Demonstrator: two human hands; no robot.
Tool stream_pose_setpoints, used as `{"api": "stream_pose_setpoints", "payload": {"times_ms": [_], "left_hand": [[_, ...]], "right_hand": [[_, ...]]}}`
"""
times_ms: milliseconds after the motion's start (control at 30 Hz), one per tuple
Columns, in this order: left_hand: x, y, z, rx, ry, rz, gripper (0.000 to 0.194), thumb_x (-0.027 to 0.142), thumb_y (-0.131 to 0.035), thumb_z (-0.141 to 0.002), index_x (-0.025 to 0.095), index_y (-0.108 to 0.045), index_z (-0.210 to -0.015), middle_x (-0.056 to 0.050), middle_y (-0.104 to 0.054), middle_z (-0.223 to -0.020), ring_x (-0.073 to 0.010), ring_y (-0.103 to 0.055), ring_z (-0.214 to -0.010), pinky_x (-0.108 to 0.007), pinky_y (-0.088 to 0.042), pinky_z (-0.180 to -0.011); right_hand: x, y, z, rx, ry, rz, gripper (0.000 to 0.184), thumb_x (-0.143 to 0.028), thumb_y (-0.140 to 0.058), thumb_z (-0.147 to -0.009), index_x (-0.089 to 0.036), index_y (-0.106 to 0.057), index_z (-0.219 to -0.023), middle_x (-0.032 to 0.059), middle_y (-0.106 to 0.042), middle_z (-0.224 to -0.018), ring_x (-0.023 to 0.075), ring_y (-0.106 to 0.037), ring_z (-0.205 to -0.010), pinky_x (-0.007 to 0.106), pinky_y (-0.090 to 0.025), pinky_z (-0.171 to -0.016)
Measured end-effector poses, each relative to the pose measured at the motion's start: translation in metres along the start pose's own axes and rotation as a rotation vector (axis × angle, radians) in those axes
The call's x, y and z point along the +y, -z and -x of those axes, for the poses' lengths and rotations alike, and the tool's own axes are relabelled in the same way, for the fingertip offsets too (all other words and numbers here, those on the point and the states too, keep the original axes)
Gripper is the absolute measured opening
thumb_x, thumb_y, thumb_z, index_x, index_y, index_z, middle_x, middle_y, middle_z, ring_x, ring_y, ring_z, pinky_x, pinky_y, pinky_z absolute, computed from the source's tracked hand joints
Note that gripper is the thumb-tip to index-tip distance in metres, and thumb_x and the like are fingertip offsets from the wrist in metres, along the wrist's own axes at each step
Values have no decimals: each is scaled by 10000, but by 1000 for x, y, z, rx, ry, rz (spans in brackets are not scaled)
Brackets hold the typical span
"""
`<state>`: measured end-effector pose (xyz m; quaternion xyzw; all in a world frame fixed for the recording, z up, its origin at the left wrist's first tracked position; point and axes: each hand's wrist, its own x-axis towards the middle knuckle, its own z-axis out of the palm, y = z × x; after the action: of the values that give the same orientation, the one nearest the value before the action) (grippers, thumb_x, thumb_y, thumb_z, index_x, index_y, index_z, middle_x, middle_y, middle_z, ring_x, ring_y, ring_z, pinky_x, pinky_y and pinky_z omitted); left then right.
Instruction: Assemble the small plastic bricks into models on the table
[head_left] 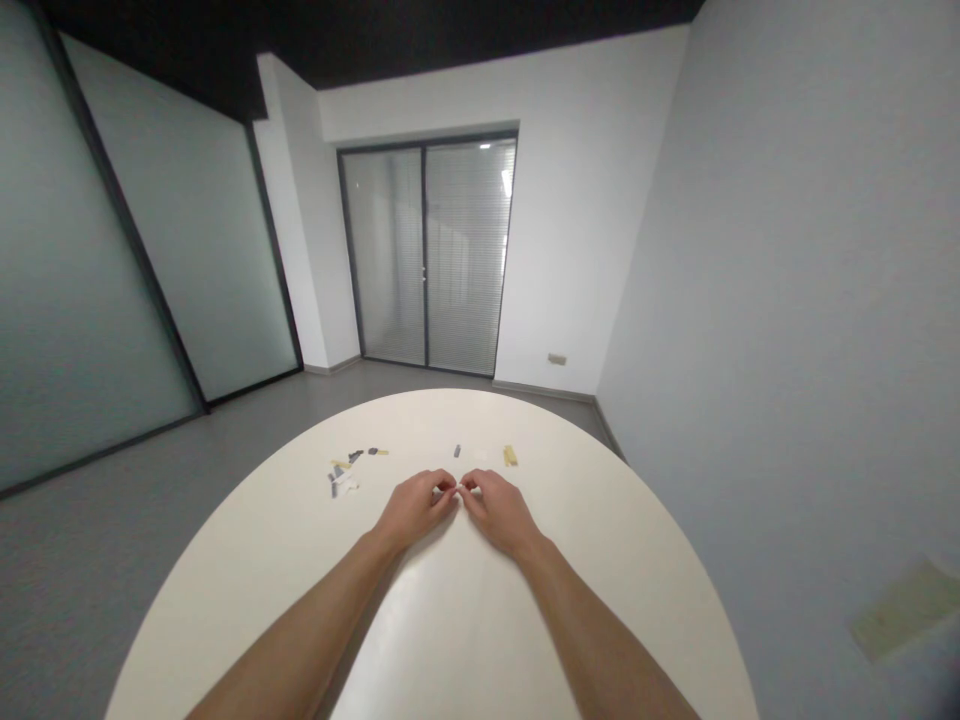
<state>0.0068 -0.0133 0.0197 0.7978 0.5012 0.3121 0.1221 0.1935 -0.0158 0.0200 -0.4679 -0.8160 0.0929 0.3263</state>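
My left hand [420,502] and my right hand [495,505] meet above the middle of the round white table [450,620]. Both are closed in a pinch, fingertips nearly touching. Between them shows a tiny whitish bit, too small to name. Just beyond the fingers lies a small grey piece [457,451]. A yellow piece [511,456] rests farther right, past my right hand. To the left of my left hand is a loose pile of small grey, white, yellow and black pieces [341,478].
A dark piece with a yellow end [376,451] lies beside the pile. The table's far rim [450,391] curves before a glass door [427,260]. A grey-white wall [787,300] stands close on the right, and frosted glass panels [165,220] on the left.
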Motion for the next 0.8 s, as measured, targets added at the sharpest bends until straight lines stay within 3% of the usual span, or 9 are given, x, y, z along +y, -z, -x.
{"api": "stream_pose_setpoints", "payload": {"times_ms": [367,800], "left_hand": [[-2,-1,0,41,-96,-9,198,246,-509,-885,263,-667,-1002,-9,-710,-931,-163,-635,-869,-254,-469,-771],[3,0,0,5,-58,-43,151,277,-481,-902,229,-621,-929,-16,-686,-875,-152,-611,-779,-247,-430,-696]], "right_hand": [[2,-2,0,-3,-1,22,143,-316,-512,-962,-240,-633,-969,22,-681,-948,163,-608,-923,271,-434,-824],[-1,1,1,-16,6,34,117,-298,-523,-949,-241,-624,-965,13,-672,-917,158,-598,-883,259,-413,-773]]}}
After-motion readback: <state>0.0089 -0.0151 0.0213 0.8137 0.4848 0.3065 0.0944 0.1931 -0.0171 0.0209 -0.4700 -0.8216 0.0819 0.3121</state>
